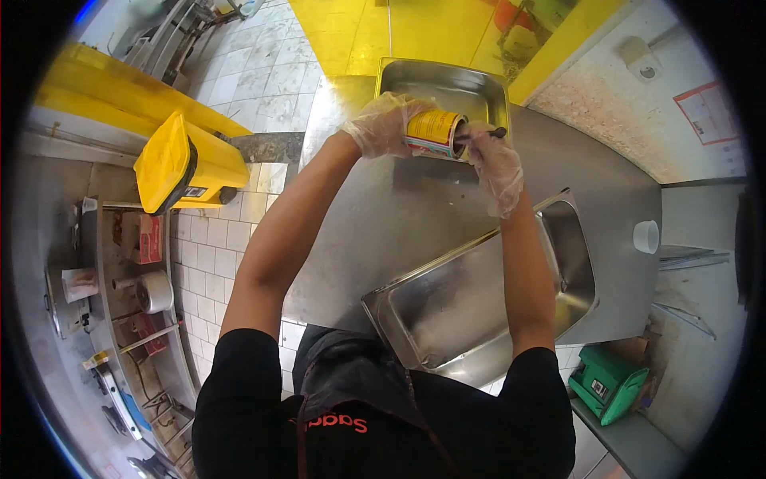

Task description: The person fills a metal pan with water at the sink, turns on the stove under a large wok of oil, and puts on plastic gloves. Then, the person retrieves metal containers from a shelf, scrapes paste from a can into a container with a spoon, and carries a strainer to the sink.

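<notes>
In a clear plastic glove, my left hand (389, 128) grips a can (432, 128) with a yellow label. The can lies tilted on its side, its open mouth facing right, above a rectangular steel pan (501, 89). My right hand (496, 166), gloved as well, is closed around a utensil with a dark handle (498, 133). The utensil's metal part reaches into the can's mouth; its working end is hidden inside, so I cannot tell its exact kind. Small dark specks lie on the steel table (351, 215) below my hands.
A second, larger steel pan (455, 311) sits at an angle under my right forearm. A small white bowl (646, 237) stands at the table's right side. To the left are a yellow bin (191, 164) and loaded shelves (112, 279). A green bag (608, 385) lies at lower right.
</notes>
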Demonstrator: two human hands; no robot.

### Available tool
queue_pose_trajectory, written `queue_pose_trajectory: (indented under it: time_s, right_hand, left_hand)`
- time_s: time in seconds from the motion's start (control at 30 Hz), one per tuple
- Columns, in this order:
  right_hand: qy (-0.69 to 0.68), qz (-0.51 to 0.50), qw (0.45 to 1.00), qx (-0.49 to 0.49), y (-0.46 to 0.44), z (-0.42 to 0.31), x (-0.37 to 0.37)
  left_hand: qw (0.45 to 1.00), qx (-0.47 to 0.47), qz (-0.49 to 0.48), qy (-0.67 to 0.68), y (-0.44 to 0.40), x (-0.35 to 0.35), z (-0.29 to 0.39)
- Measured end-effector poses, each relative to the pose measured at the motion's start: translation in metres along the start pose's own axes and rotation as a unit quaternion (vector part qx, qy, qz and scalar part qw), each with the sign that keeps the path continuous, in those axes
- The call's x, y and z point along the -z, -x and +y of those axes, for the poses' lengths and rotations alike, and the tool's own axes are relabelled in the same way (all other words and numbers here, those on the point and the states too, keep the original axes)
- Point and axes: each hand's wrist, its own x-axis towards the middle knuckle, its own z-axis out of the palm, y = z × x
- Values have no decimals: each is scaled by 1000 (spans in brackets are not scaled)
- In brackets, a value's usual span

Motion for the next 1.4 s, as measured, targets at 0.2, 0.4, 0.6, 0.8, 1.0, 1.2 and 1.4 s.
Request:
queue_pose_trajectory:
  time_s: [0.2, 0.4, 0.6, 0.8, 1.0, 1.2, 1.4]
  right_hand:
    - [-297, 220, 926, -81, 4, 13, -6]
    - [-325, 294, 899, 0, 0, 30, 8]
    - [371, 164, 856, 320, 2, 48, 17]
    - [452, 145, 793, 381, 9, 29, -3]
    - [528, 188, 752, 348, 15, 12, -34]
    - [154, 228, 943, 188, 38, 13, -273]
    - [111, -75, 991, -10, 30, 116, -514]
  left_hand:
    - [991, 68, 63, -99, 2, -11, -15]
    - [980, 149, 121, -45, 29, -18, -32]
    - [964, 170, 197, 48, 60, -7, -46]
    - [949, 202, 216, 110, 112, 10, -60]
    - [921, 194, 272, 199, 179, 9, -89]
    - [881, 200, 334, 269, 317, 39, -117]
    - [849, 270, 441, 110, 514, 63, -144]
